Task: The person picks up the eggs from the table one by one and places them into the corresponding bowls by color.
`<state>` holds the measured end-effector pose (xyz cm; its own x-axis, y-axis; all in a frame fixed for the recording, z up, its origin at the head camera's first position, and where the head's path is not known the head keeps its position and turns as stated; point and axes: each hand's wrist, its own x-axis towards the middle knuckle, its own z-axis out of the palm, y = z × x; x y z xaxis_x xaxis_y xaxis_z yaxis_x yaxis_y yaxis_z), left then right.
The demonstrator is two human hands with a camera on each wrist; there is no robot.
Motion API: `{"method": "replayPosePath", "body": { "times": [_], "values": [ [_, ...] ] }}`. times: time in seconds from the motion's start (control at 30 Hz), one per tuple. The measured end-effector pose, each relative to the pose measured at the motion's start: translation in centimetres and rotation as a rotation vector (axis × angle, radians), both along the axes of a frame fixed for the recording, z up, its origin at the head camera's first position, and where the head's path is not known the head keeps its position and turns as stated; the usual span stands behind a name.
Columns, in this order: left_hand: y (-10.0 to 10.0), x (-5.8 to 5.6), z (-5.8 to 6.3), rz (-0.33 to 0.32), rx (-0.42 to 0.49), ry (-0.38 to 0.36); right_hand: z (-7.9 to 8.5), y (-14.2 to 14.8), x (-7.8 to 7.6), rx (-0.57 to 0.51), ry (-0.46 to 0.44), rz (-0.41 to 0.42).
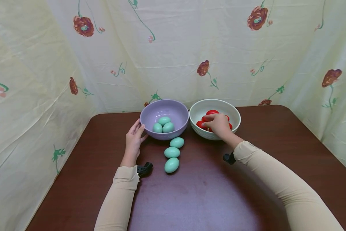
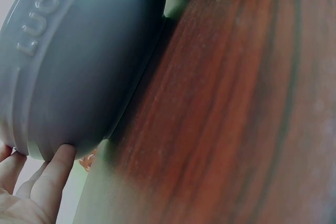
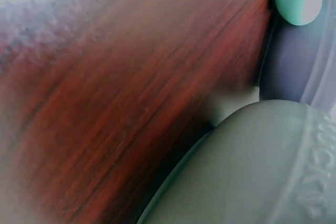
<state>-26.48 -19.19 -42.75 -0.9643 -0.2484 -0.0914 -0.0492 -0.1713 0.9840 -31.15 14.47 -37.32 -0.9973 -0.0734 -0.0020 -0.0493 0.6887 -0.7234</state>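
Observation:
A purple bowl (image 1: 164, 108) holds three mint-green eggs (image 1: 164, 121). My left hand (image 1: 133, 139) rests against its left side, fingers nearly straight and thumb near the rim. The left wrist view shows fingertips (image 2: 64, 153) touching the outer wall. Just right stands a white bowl (image 1: 200, 107) with several red eggs (image 1: 212, 112) inside. My right hand (image 1: 219, 125) reaches over its front rim and pinches a red egg (image 1: 203, 118) between thumb and fingers, low among the others. The right wrist view shows the white bowl's outer wall (image 3: 247, 156), but not the fingers.
Three more green eggs (image 1: 172, 152) lie in a rough line on the dark wooden table (image 1: 201, 192), in front of the purple bowl. Flowered curtains (image 1: 173, 57) hang behind the table and along both sides. The bowls stand side by side near the back edge.

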Motion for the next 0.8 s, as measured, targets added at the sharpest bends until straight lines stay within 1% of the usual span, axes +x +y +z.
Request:
{"method": "replayPosePath", "body": {
  "times": [0.17, 0.3, 0.4, 0.57, 0.7, 0.8],
  "values": [
    [0.0, 0.0, 0.0, 0.000, -0.002, 0.002, 0.3, 0.0, 0.8, -0.131, 0.060, -0.062],
    [0.0, 0.1, 0.1, 0.003, -0.004, 0.001, 0.6, -0.3, 1.8, -0.240, 0.106, -0.060],
    [0.0, 0.1, 0.1, 0.006, -0.004, 0.002, 0.7, -0.7, 2.6, -0.312, 0.120, -0.050],
    [-0.1, 0.0, 0.0, 0.009, -0.005, 0.004, 0.6, -1.6, 3.7, -0.365, 0.143, -0.008],
    [0.0, 0.1, 0.1, 0.008, -0.004, 0.003, 0.7, -2.3, 4.5, -0.362, 0.157, 0.040],
    [0.0, 0.1, 0.1, 0.008, -0.006, 0.005, 0.8, -2.8, 5.1, -0.352, 0.137, 0.058]
  ]
}}
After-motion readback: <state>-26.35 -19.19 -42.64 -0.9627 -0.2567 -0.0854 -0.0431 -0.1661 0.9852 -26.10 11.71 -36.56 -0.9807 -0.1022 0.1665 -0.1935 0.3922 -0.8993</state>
